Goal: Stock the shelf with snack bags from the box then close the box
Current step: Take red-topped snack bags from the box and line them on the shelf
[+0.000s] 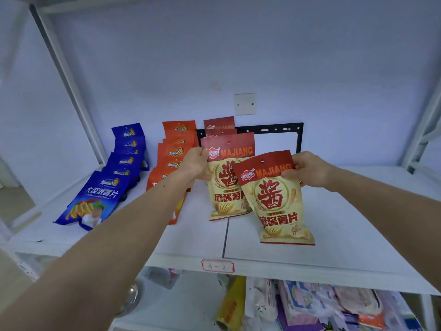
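- A cream-and-red snack bag (276, 199) is pinched at its top right corner by the right hand (307, 169), fingers curled round the red header.
- The bag is held above the white shelf (334, 235), near the front, just right of the seam between the boards.
- Its long axis runs from header to bottom seam, tilted, with the header toward the wall and the bottom toward the shelf's front edge; the printed face is turned to the camera.
- The front bag of the same-brand row (224, 177) is gripped at its left edge by the left hand (196, 163).
- The held bag overlaps that front bag's lower right corner, so the row lies behind and to the left of the right hand.
- The next placement is judged to belong to the right hand, the row being steadied by the left.
- A blue row (114, 173) and an orange row (174, 154) stand further left.
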